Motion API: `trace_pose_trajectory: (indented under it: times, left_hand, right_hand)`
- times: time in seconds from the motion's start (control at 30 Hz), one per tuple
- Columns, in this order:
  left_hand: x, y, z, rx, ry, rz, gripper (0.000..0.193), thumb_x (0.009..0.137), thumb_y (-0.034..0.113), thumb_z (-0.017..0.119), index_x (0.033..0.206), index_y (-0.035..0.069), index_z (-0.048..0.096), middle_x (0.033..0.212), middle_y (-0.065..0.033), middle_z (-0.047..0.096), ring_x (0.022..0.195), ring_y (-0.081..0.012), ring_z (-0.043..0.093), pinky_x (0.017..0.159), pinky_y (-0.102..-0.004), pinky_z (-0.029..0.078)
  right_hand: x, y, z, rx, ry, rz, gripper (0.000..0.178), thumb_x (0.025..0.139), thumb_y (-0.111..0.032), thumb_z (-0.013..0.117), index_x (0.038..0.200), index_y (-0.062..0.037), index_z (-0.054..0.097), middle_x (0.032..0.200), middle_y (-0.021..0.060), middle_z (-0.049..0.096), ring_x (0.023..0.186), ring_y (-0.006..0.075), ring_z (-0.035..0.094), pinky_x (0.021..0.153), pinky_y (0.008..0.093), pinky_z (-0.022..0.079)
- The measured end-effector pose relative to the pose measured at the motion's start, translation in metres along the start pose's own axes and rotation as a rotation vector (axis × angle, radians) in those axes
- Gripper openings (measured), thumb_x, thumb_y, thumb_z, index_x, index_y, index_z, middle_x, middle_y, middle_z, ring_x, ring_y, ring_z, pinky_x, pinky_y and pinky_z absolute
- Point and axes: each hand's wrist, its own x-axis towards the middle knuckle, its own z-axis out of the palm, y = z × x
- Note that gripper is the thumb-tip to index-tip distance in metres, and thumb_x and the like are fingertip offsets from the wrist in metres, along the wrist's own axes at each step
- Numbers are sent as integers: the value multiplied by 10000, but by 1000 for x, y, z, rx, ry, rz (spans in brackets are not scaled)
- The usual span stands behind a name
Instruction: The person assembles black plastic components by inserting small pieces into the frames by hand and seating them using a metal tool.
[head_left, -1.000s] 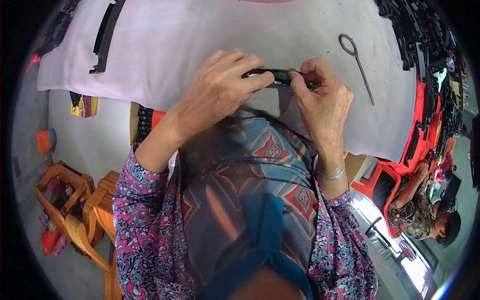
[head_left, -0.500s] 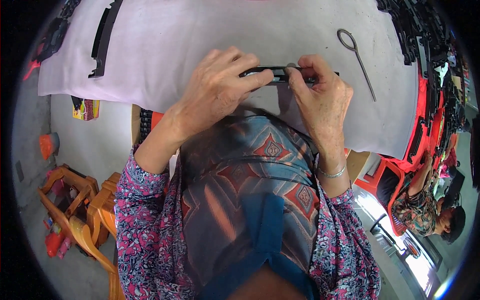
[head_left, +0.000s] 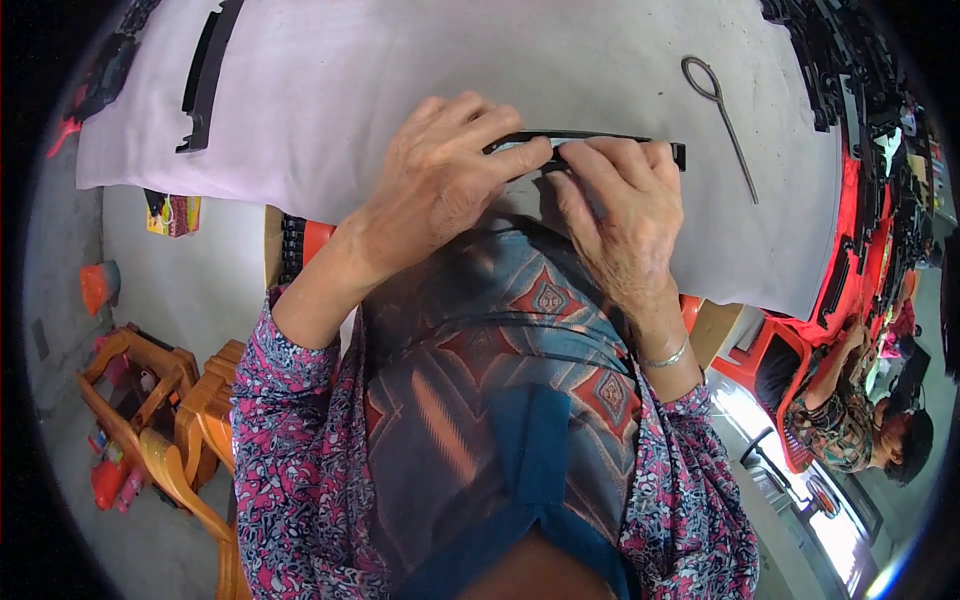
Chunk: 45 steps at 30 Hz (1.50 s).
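Between my two hands lies a long, narrow black plastic strip (head_left: 610,136), close to the table's near edge. My left hand (head_left: 445,160) pinches its left end between thumb and fingers. Over its middle, my right hand (head_left: 625,195) has thumb and bent fingers closed on the near side of the strip. The strip's right end sticks out past my right fingers. What lies under my fingertips is hidden. A metal rod with a looped end (head_left: 722,110) rests on the cloth to the right of my hands.
A pale cloth (head_left: 320,100) covers the table. Another black plastic strip (head_left: 208,85) lies at the far left. Many black parts (head_left: 850,90) are heaped along the right edge, beside red material. A person (head_left: 850,410) sits at the right. Wooden chairs (head_left: 150,400) stand lower left.
My right hand has shifted slightly left and its fingers have folded over the strip's middle, baring more of the right end. My left hand keeps its hold, nearly still.
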Motion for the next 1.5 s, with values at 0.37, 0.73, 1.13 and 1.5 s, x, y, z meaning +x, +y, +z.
trace_pose_trajectory:
  times: [0.37, 0.73, 1.13, 1.5]
  left_hand:
    - [1, -2, -3, -103, -34, -51, 332, 735, 0, 686, 1045, 110, 726, 1054, -46, 676, 971, -264, 620, 841, -381, 478]
    - [4, -8, -3, -180, -76, -2, 327, 722, -23, 689, 1032, 77, 710, 1036, -79, 669, 958, -299, 622, 821, -402, 487]
    - [8, -16, -5, -196, -120, 59, 368, 700, -44, 715, 1060, 32, 703, 1031, -128, 665, 962, -333, 631, 828, -411, 511]
    - [7, -5, -8, -161, -66, -5, 287, 736, 22, 757, 1018, 54, 713, 1074, -110, 657, 981, -309, 637, 838, -404, 514]
  right_hand:
    - [2, 9, 4, -54, -62, -66, 187, 734, -109, 786, 912, -125, 734, 900, -27, 653, 833, 191, 544, 717, 333, 401]
    - [12, 18, -2, 24, -173, -130, 163, 753, -97, 764, 912, -98, 727, 860, 7, 621, 805, 214, 544, 718, 341, 437]
    - [27, 27, -6, 96, -308, -266, 80, 769, -86, 721, 826, -57, 673, 793, 70, 536, 821, 267, 553, 733, 371, 502]
    - [10, 57, -51, 186, 17, 284, 167, 869, -123, 731, 1001, -22, 731, 868, 100, 703, 786, 233, 655, 736, 347, 528]
